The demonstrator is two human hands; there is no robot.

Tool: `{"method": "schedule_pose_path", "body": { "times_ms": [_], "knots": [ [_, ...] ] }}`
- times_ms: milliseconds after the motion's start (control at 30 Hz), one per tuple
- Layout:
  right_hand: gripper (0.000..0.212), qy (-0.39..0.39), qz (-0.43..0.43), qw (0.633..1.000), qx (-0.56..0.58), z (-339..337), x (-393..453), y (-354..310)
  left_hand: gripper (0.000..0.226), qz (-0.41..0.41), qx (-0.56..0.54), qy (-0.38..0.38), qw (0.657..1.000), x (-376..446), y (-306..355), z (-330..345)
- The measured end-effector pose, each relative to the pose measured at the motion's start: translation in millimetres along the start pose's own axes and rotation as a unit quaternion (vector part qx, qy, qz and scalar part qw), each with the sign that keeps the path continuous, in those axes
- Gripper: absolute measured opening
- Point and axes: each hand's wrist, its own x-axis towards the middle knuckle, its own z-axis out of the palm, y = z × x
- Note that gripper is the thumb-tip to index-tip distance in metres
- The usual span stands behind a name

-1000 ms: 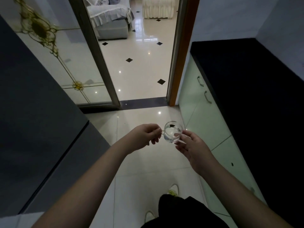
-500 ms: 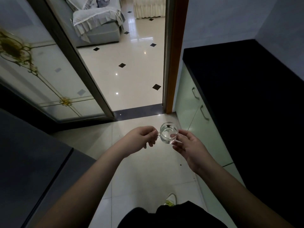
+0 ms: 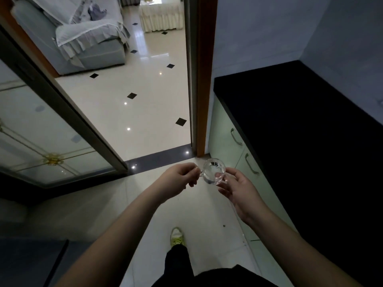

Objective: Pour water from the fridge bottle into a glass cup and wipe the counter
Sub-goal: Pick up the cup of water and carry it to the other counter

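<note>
My left hand [image 3: 179,179] pinches the small handle of the glass cup [image 3: 213,171], fingers curled in on it, while my right hand [image 3: 236,189] cradles the cup's body from the far side, fingertips [image 3: 219,175] wrapped against the glass wall. So the cup hangs between both hands, upright, mouth up, out in front of my chest over the pale floor [image 3: 128,204]. I think there is a little water in the bottom, but the glass is clear and the light dim, so I would not swear to it.

What matters for the next move is this: the dark table [image 3: 300,141] runs along my right side, its long edge leading away from me toward the wall, and the cup sits just left of that edge, above the cupboard fronts [image 3: 226,129]. My right hand is the nearer one to it, so setting the cup down looks like a short carry to the right, with the left releasing the handle.

Ahead, the doorway [image 3: 200,79] opens onto a tiled room with a covered sofa [image 3: 87,38]. The bottle is not in view.
</note>
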Motion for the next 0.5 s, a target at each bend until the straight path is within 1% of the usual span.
{"method": "schedule_pose_path", "body": {
  "times_ms": [133,200,300,500],
  "knots": [
    [0.017,0.042,-0.019,0.999,0.001,21,31,-11,0.025,0.019,0.003,-0.032,0.999,39,2,-32],
    [0.021,0.055,-0.025,0.998,0.007,31,46,-20,0.025,0.036,0.015,-0.053,0.998,59,6,-49],
    [0.023,0.076,-0.026,0.996,0.023,49,63,-33,0.026,0.053,0.014,-0.065,0.996,83,8,-72],
    [0.018,0.111,-0.031,0.992,0.053,67,98,-48,0.029,0.08,0.019,-0.09,0.992,131,4,-99]
  ]
}}
